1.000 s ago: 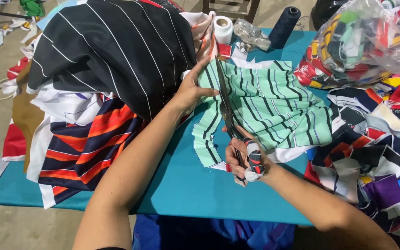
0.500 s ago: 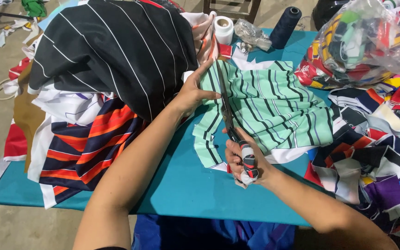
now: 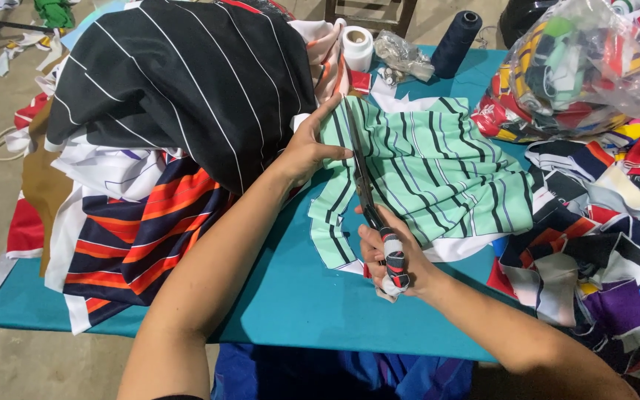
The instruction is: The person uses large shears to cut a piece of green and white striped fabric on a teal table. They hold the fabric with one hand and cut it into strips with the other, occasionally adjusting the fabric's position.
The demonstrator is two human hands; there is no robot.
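Mint-green striped cloth point(image 3: 438, 170) lies mid-table, scissors point(image 3: 364, 185) running through it toward twelve o'clock. Right hand point(image 3: 390, 255) grips the wrapped handles at six o'clock; left hand point(image 3: 309, 148), fingers spread at nine o'clock, pins the cloth flat — keeping it taut for the blades.

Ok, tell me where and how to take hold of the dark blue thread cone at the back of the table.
Grip the dark blue thread cone around its wide lower body, coming from its right. It stands upright, tapering upward, with a crumpled clear bag close on its left and bare teal table on the right.
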